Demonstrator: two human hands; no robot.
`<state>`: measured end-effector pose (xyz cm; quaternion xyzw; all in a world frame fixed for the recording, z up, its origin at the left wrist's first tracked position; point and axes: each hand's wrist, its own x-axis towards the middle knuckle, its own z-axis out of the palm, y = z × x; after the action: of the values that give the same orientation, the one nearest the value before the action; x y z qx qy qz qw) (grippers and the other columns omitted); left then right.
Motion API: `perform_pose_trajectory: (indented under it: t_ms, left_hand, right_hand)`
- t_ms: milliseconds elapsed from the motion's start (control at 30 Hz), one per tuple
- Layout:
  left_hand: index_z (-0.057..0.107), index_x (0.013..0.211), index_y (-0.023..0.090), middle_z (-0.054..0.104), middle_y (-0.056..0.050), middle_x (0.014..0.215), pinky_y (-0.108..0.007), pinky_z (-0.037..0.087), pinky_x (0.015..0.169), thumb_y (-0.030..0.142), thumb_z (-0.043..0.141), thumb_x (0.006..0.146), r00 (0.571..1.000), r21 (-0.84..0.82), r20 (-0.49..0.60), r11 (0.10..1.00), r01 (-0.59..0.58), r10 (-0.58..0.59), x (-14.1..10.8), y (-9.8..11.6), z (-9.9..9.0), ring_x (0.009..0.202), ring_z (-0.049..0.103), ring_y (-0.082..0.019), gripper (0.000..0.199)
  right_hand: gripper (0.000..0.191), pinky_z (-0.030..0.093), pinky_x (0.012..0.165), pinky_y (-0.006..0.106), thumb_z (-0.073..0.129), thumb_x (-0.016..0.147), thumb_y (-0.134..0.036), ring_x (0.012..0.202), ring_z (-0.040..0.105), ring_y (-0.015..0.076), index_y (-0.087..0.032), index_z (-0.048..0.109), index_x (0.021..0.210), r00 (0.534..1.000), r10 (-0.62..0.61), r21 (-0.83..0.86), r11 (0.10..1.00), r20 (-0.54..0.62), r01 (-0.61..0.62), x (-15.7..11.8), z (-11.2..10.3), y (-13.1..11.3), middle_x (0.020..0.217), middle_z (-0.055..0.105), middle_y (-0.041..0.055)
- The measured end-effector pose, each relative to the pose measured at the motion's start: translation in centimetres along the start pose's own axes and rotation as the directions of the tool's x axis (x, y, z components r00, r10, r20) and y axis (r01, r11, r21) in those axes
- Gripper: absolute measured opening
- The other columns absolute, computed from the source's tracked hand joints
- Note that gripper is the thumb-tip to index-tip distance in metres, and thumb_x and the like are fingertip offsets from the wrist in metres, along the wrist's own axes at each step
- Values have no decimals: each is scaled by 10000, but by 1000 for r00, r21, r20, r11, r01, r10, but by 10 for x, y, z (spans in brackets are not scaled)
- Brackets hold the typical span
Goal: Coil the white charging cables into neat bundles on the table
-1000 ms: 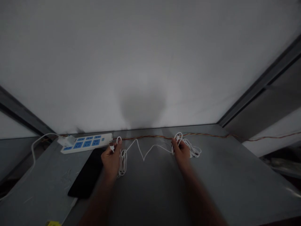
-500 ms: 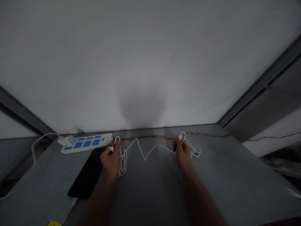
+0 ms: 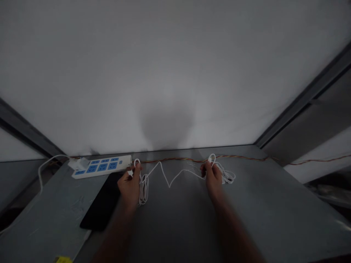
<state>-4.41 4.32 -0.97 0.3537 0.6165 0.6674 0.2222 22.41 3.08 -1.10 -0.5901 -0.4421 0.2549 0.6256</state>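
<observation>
A thin white cable (image 3: 169, 186) runs in a zigzag between my two hands, each of which pinches a part of it. My left hand (image 3: 129, 186) is closed on the cable beside a looped bundle (image 3: 143, 190) that hangs down along its right side. A small loop sticks up over the left thumb. My right hand (image 3: 213, 179) is also closed on the cable, with a small loop above the fingertips and a second coiled bundle (image 3: 227, 176) just to its right. The fingers partly hide the cable where it is gripped.
A white power strip (image 3: 128, 160) with blue sockets lies at the back left, with a white plug (image 3: 79, 164) in it. A black tablet-like slab (image 3: 100, 204) lies left of my left forearm. Twisted reddish wires (image 3: 175, 159) run along the wall's foot. Something yellow (image 3: 63, 259) shows at the bottom.
Almost nothing differs. The view has shifted very slightly, and both hands keep their grip on the cable in the same places.
</observation>
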Motion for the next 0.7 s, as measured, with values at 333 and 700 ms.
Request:
perform_pose_trajectory:
  t_ms: [333,700]
  left_hand:
    - [758,753,137,710,-30,642,-250,471,557,493,732,699,1000,-12,9,1000,21,-21,-2,4,2,602,636,-162,360]
    - [678,621,174,567,29,466,-218,360,430,517,659,759,969,164,243,982,-92,51,-8,11,-3,410,484,-110,370]
  right_hand:
    - [564,366,527,260,453,857,-720,535,456,145,-192,540,679,1000,-15,-3,1000,14,15,2,1,5,584,491,-8]
    - [528,364,502,251,556,788,-682,520,495,159,-179,599,632,982,-1,-109,994,187,22,-2,1,-4,566,546,12]
